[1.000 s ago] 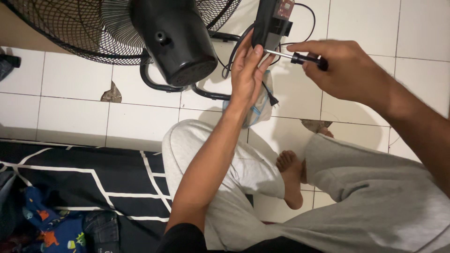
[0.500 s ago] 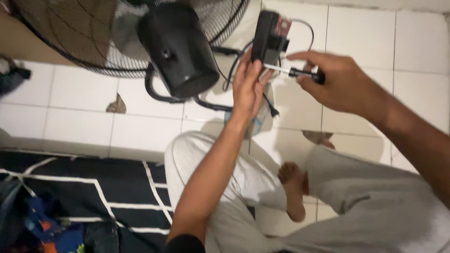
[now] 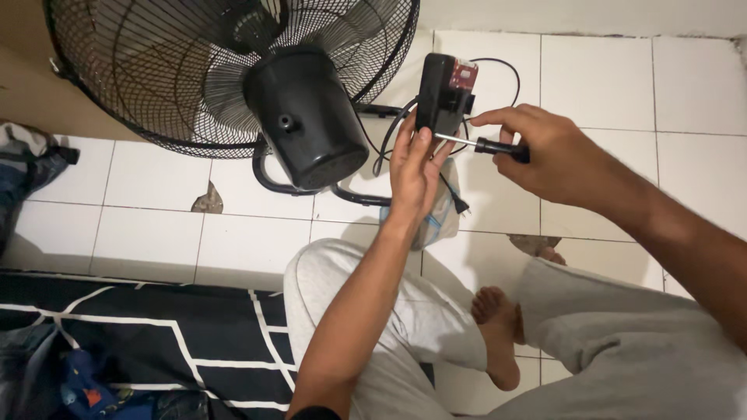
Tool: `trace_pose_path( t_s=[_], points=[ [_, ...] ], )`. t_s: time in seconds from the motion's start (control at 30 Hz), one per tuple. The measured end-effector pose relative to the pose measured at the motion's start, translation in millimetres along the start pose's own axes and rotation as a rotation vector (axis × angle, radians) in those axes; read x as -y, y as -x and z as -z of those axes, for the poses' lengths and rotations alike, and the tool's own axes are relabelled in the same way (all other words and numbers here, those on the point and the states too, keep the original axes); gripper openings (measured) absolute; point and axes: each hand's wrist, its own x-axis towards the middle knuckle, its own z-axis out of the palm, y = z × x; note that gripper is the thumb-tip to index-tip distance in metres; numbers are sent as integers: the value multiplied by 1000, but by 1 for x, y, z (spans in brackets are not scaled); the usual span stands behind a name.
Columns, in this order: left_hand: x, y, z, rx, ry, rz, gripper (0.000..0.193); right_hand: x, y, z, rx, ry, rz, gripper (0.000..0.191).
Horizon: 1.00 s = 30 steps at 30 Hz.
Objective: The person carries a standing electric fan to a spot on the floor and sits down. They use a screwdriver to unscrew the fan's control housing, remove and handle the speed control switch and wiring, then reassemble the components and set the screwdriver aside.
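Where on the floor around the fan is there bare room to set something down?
Bare white tiles lie at upper right, past the cable loop and above the right hand. More lie at left, between the fan cage and the black rug. It is crowded around the control box, the left hand and the fan stand.

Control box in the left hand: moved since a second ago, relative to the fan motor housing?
Cannot tell. The head camera shifted, so the whole view moved. The control box sits right of the fan motor housing, as before, held by the left hand; the screwdriver meets it.
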Motion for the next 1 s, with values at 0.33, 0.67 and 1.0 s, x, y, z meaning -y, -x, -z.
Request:
trace_pose_path(
  t_s=[0.33, 0.67, 1.0],
  points=[
    [2, 2, 2, 11, 3, -7, 48, -2, 1, -2, 35, 5, -65, 54],
    [3, 5, 4, 23, 16, -19, 49, 2, 2, -1, 76, -31, -190, 48],
    [5, 7, 3, 16, -11, -17, 50, 7, 5, 1, 72, -32, -193, 46]
  ],
)
